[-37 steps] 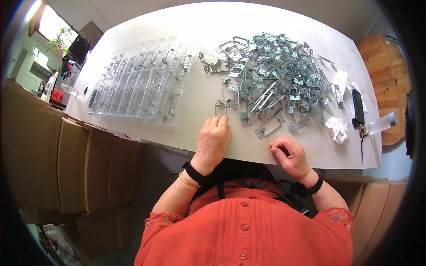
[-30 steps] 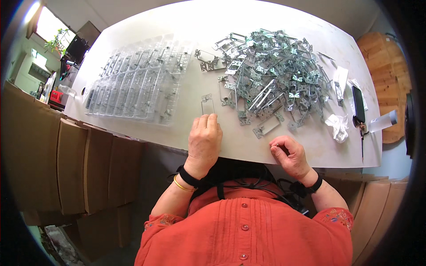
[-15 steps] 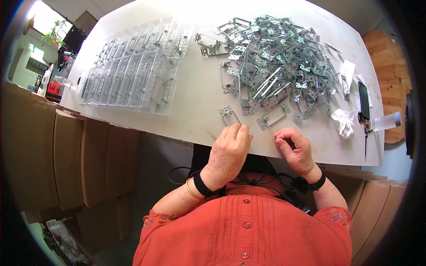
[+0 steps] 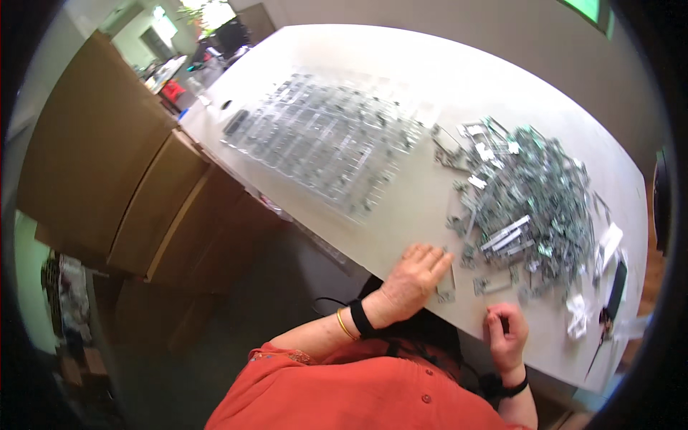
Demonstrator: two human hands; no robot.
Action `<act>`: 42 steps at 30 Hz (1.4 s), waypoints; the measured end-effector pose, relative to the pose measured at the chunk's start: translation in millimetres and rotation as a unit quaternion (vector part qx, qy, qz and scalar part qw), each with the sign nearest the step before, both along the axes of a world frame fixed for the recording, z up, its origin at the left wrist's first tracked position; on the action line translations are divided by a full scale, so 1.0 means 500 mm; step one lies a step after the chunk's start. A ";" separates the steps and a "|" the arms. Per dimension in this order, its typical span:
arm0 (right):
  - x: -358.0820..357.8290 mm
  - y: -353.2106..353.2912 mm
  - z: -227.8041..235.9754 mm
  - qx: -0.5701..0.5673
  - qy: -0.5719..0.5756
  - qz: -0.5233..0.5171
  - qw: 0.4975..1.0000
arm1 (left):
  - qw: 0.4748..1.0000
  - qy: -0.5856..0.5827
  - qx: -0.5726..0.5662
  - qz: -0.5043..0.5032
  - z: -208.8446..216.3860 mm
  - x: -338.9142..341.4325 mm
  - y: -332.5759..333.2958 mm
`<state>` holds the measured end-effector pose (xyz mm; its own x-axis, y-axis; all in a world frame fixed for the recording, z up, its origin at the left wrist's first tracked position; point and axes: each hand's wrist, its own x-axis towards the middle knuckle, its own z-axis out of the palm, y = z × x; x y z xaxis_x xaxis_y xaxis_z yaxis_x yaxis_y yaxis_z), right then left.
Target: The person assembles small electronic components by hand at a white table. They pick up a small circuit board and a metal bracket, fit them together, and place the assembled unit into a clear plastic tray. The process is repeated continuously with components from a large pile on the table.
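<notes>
My left hand lies palm down at the near table edge, its fingers stretched out and slightly apart. Beside its fingertips is a thin metal bracket, partly covered by the hand; whether the fingers touch it is hard to tell. My right hand rests at the table edge further right, curled, thumb against the fingers. Anything inside that curl is hidden. Between the hands and the heap lies another bracket. A large heap of similar metal brackets covers the right part of the table.
Clear plastic trays with metal parts in their compartments stand at the left on the white table. Crumpled white tissue and a dark elongated object lie at the right edge. Cardboard boxes stand at the left.
The view has turned and shifted left, so the table appears tilted. The single bracket now shows beside my left fingers instead of ahead of them. My right hand stays curled.
</notes>
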<state>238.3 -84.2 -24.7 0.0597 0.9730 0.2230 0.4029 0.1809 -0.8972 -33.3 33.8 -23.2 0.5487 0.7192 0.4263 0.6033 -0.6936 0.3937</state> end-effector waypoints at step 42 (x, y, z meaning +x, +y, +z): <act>0.001 -0.012 -0.020 -0.064 0.083 -0.002 0.995 | 0.997 0.043 -0.028 -0.060 -0.046 -0.088 -0.088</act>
